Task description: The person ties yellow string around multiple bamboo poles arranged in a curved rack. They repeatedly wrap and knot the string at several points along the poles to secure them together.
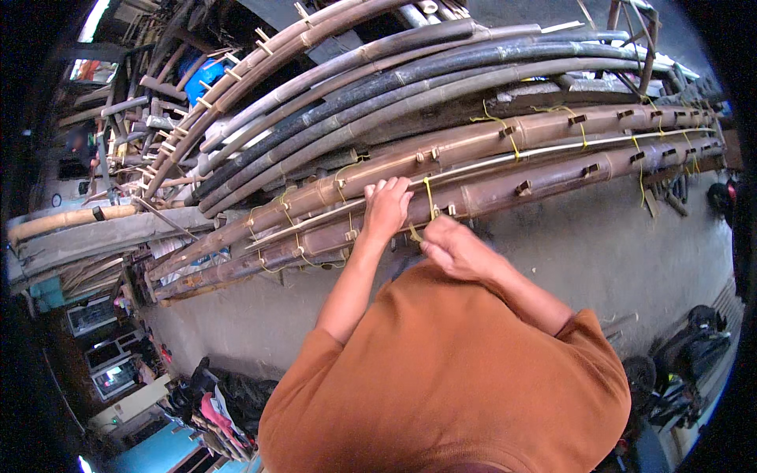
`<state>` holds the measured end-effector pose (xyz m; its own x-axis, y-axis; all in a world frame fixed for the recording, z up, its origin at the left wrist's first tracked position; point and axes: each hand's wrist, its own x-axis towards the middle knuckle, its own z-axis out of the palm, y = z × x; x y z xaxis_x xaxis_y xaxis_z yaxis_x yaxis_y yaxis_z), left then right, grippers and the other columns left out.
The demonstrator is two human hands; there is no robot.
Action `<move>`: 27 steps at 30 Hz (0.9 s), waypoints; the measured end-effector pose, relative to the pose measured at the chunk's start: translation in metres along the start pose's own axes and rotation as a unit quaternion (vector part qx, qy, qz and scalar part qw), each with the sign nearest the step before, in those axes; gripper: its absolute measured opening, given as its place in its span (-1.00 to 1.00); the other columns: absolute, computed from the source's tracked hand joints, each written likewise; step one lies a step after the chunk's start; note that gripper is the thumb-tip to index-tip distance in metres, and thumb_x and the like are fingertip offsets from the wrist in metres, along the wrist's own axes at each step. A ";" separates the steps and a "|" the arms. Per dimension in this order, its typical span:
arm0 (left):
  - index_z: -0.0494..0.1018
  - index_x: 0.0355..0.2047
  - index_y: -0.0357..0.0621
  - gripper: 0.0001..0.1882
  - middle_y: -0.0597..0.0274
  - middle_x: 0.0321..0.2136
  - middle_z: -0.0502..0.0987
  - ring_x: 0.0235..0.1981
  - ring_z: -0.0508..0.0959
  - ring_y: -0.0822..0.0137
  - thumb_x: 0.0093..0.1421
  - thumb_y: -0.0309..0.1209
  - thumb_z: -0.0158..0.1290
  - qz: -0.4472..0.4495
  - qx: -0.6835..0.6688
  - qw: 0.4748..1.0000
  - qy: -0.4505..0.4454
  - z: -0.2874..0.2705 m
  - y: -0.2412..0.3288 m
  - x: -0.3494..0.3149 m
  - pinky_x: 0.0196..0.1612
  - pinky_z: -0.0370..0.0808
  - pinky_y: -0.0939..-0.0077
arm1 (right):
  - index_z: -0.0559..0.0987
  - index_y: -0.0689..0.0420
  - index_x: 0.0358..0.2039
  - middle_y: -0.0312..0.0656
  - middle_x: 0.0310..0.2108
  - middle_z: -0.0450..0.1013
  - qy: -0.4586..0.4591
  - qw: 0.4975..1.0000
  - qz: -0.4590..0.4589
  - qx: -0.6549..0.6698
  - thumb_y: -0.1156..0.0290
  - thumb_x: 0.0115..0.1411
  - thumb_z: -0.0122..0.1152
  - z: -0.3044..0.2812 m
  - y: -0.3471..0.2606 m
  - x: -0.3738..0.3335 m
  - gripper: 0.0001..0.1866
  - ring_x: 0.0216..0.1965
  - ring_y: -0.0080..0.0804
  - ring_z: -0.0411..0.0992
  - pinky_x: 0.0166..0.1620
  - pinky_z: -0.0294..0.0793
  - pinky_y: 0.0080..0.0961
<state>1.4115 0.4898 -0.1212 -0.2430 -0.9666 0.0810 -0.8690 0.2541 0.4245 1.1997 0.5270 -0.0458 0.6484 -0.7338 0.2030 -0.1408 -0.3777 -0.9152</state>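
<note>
Along the bamboo poles, I'd tension the yellow tie evenly (right hand seemingly closed on it; left hand's grip unclear).

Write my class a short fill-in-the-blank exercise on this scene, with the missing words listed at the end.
1. The cord at the right hand is coloured ____.
2. The slotted brown poles come from a hollow, jointed plant called ____.
3. Vertically, the left hand sits ____ in the picture than the right hand.
4. Of blue, green and orange, the shirt is closest to ____.

Missing words: yellow; bamboo; higher; orange.
</note>
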 end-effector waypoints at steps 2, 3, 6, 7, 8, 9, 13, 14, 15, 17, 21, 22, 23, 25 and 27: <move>0.50 -0.13 -0.03 -0.79 0.14 -0.25 0.57 -0.18 0.51 0.02 0.23 -0.33 0.12 0.000 0.009 1.000 0.000 0.004 -0.002 -0.003 -0.09 0.29 0.06 | 0.38 0.25 -0.50 0.08 -0.48 0.34 -0.006 0.998 0.035 -0.048 0.39 0.24 0.07 0.002 0.014 -0.008 -0.77 -0.33 0.13 0.35 -0.15 0.35 -0.06; 0.50 -0.11 -0.03 -0.77 0.14 -0.24 0.57 -0.17 0.51 0.02 0.22 -0.33 0.13 0.003 0.013 1.000 0.004 0.005 -0.004 -0.001 -0.09 0.29 0.07 | 0.37 0.26 -0.51 0.09 -0.48 0.35 -0.007 0.997 0.045 -0.065 0.39 0.23 0.07 0.010 0.028 -0.014 -0.77 -0.34 0.13 0.35 -0.15 0.35 -0.05; 0.47 -0.18 -0.07 -0.84 0.10 -0.28 0.56 -0.18 0.52 0.01 0.24 -0.35 0.10 0.035 -0.014 0.999 0.027 0.002 -0.002 0.006 -0.10 0.31 0.03 | 0.37 0.26 -0.51 0.10 -0.49 0.35 0.014 0.994 0.076 -0.082 0.38 0.22 0.08 0.022 0.025 -0.008 -0.76 -0.35 0.14 0.35 -0.16 0.36 -0.05; 0.47 -0.19 -0.08 -0.84 0.11 -0.29 0.57 -0.18 0.52 0.01 0.24 -0.35 0.10 0.042 -0.018 0.998 0.036 0.004 -0.003 0.010 -0.10 0.31 0.03 | 0.37 0.26 -0.51 0.10 -0.49 0.34 0.024 0.990 0.052 -0.131 0.37 0.22 0.07 0.020 0.024 -0.004 -0.76 -0.35 0.15 0.35 -0.19 0.37 -0.04; 0.48 -0.16 -0.07 -0.80 0.11 -0.28 0.57 -0.20 0.52 0.01 0.23 -0.34 0.13 0.044 -0.012 0.998 0.031 0.007 -0.006 0.007 -0.10 0.30 0.04 | 0.37 0.26 -0.50 0.10 -0.49 0.34 0.033 0.985 0.088 -0.148 0.37 0.22 0.07 0.023 0.016 -0.008 -0.76 -0.34 0.15 0.35 -0.20 0.37 -0.04; 0.47 -0.19 -0.06 -0.83 0.10 -0.30 0.57 -0.23 0.52 0.01 0.24 -0.34 0.12 0.049 -0.005 0.998 0.031 0.009 -0.008 0.001 -0.13 0.31 0.06 | 0.38 0.26 -0.50 0.11 -0.49 0.35 0.042 0.978 0.124 -0.164 0.37 0.21 0.06 0.025 0.006 -0.012 -0.77 -0.34 0.15 0.35 -0.21 0.37 -0.04; 0.44 -0.19 -0.09 -0.82 0.08 -0.30 0.59 -0.22 0.57 -0.01 0.26 -0.32 0.11 0.080 0.015 0.997 -0.005 0.007 -0.017 0.005 -0.16 0.40 0.02 | 0.39 0.28 -0.47 0.14 -0.47 0.36 0.091 0.963 0.176 -0.181 0.38 0.25 0.03 0.028 -0.003 -0.010 -0.76 -0.36 0.17 0.37 -0.24 0.38 -0.04; 0.44 -0.19 -0.09 -0.82 0.08 -0.29 0.60 -0.21 0.58 -0.01 0.26 -0.31 0.11 0.082 0.021 0.996 -0.011 0.006 -0.018 0.007 -0.16 0.42 0.01 | 0.40 0.28 -0.46 0.14 -0.48 0.36 0.117 0.956 0.236 -0.127 0.37 0.27 0.03 0.026 -0.008 -0.009 -0.76 -0.36 0.16 0.37 -0.24 0.39 -0.04; 0.43 -0.18 -0.10 -0.81 0.07 -0.29 0.60 -0.20 0.58 -0.02 0.27 -0.31 0.10 0.088 0.015 0.996 -0.011 0.006 -0.018 0.010 -0.16 0.44 0.00 | 0.40 0.29 -0.45 0.14 -0.48 0.36 0.141 0.943 0.292 -0.072 0.36 0.28 0.03 0.025 -0.012 -0.009 -0.75 -0.36 0.16 0.37 -0.24 0.39 -0.05; 0.42 -0.16 -0.11 -0.79 0.06 -0.28 0.61 -0.18 0.59 -0.03 0.28 -0.30 0.09 0.099 0.010 0.995 -0.022 0.005 -0.020 0.009 -0.15 0.46 -0.03 | 0.42 0.27 -0.45 0.13 -0.48 0.39 0.152 0.944 0.273 -0.108 0.34 0.29 0.04 0.042 0.004 -0.014 -0.74 -0.36 0.14 0.38 -0.23 0.39 -0.06; 0.43 -0.16 -0.13 -0.79 0.02 -0.27 0.61 -0.18 0.59 -0.06 0.29 -0.30 0.08 0.111 -0.002 0.994 -0.018 0.003 -0.024 0.017 -0.14 0.47 -0.05 | 0.52 0.19 -0.46 0.04 -0.42 0.51 0.099 0.932 0.176 -0.301 0.25 0.34 0.10 0.084 0.039 -0.007 -0.70 -0.24 0.06 0.48 -0.07 0.43 -0.13; 0.43 -0.16 -0.14 -0.80 0.01 -0.26 0.60 -0.17 0.58 -0.06 0.29 -0.31 0.07 0.104 -0.016 0.994 -0.027 0.000 -0.028 0.013 -0.12 0.46 -0.06 | 0.58 0.16 -0.39 -0.01 -0.36 0.56 0.062 0.911 0.199 -0.355 0.15 0.36 0.07 0.095 0.021 0.004 -0.65 -0.17 0.01 0.51 0.09 0.34 -0.04; 0.43 -0.17 -0.15 -0.81 -0.01 -0.26 0.60 -0.16 0.58 -0.06 0.30 -0.32 0.05 0.100 -0.032 0.994 -0.037 -0.004 -0.029 0.010 -0.10 0.46 -0.06 | 0.60 0.14 -0.35 -0.02 -0.33 0.57 0.067 0.921 0.200 -0.327 0.09 0.37 0.04 0.112 0.007 0.012 -0.62 -0.14 -0.01 0.52 0.14 0.27 0.03; 0.41 -0.17 -0.19 -0.82 -0.07 -0.29 0.58 -0.21 0.58 -0.12 0.30 -0.36 0.03 0.088 -0.141 0.986 0.012 -0.023 -0.044 0.005 -0.11 0.48 -0.04 | 0.65 0.11 -0.25 -0.02 -0.26 0.60 0.052 0.942 0.240 -0.231 0.01 0.41 -0.05 0.141 -0.018 0.029 -0.55 -0.09 -0.05 0.53 0.22 0.10 0.19; 0.40 -0.17 -0.20 -0.83 -0.10 -0.30 0.58 -0.22 0.58 -0.14 0.30 -0.39 0.02 0.080 -0.156 0.982 0.069 -0.060 -0.060 -0.007 -0.11 0.49 -0.02 | 0.62 0.10 -0.11 -0.03 -0.20 0.59 0.026 0.964 0.263 -0.013 0.03 0.45 -0.08 0.178 0.005 0.031 -0.56 -0.09 -0.09 0.53 0.12 0.35 0.00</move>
<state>1.4912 0.4791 -0.0936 -0.2864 -0.9157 0.2820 -0.6448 0.4019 0.6502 1.3527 0.6028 -0.1064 0.4435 -0.8549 -0.2693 -0.4587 0.0416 -0.8876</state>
